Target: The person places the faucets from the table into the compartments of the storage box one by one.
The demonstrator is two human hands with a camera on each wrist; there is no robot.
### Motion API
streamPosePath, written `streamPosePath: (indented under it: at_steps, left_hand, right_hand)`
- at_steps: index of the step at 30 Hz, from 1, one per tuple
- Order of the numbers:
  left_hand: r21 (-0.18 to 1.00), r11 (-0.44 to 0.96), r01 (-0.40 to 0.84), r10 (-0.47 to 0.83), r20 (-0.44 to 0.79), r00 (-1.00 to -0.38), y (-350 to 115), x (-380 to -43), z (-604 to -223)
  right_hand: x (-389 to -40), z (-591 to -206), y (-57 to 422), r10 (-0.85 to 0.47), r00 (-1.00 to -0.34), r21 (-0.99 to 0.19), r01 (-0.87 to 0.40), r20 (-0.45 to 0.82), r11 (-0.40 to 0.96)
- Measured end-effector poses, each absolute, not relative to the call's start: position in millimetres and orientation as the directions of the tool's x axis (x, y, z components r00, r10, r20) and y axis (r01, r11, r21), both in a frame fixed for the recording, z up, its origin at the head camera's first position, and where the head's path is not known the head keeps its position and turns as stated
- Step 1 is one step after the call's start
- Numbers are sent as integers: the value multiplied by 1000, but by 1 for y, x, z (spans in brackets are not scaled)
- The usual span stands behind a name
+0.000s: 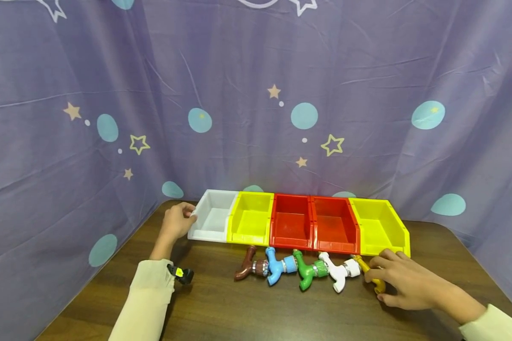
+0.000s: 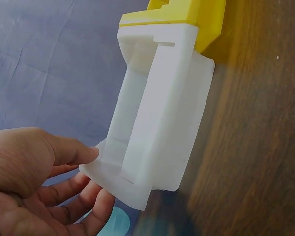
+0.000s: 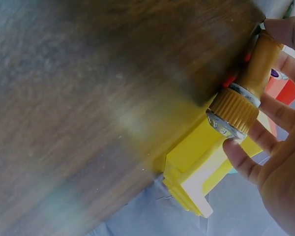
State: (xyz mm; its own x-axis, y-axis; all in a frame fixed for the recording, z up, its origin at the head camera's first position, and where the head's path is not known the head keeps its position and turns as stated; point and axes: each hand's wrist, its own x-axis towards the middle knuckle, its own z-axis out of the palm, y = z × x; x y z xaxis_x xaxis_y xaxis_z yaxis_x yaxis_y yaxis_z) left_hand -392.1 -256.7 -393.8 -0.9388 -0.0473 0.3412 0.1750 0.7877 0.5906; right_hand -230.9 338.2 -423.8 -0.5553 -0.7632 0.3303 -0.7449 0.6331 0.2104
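My left hand (image 1: 179, 220) pinches the left rim of a white bin (image 1: 209, 235), thumb over the edge and fingers outside it, as the left wrist view shows. At the right end of a row of taps, my right hand (image 1: 411, 282) holds a golden tap (image 3: 236, 109) between thumb and fingers; from above the fingers hide part of it. To its left lie a white tap (image 1: 338, 271), a green tap (image 1: 308, 271), a blue tap (image 1: 276, 266) and a brown tap (image 1: 249, 266) on the table.
Right of the white bin, side by side, stand a yellow bin (image 1: 248, 238), two red bins (image 1: 291, 243) and another yellow bin (image 1: 381, 249). All rest on a brown wooden table (image 1: 239, 312). A purple patterned curtain (image 1: 247, 94) hangs behind and at both sides.
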Motion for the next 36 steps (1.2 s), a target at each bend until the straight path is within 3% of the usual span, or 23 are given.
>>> streamPosePath:
  at_steps: [10, 21, 36]
  left_hand:
    - [583, 791, 184, -45, 356, -933, -256, -393, -392]
    - [577, 797, 181, -50, 361, -931, -256, -392, -394]
    - [583, 792, 182, -56, 366, -929, -254, -390, -396]
  right_hand:
    - [-223, -424, 347, -731, -619, 187, -712, 288, 677]
    - [-211, -405, 355, -730, -570, 244, -700, 376, 672]
    - [-240, -375, 362, -715, -604, 305, -648, 352, 698]
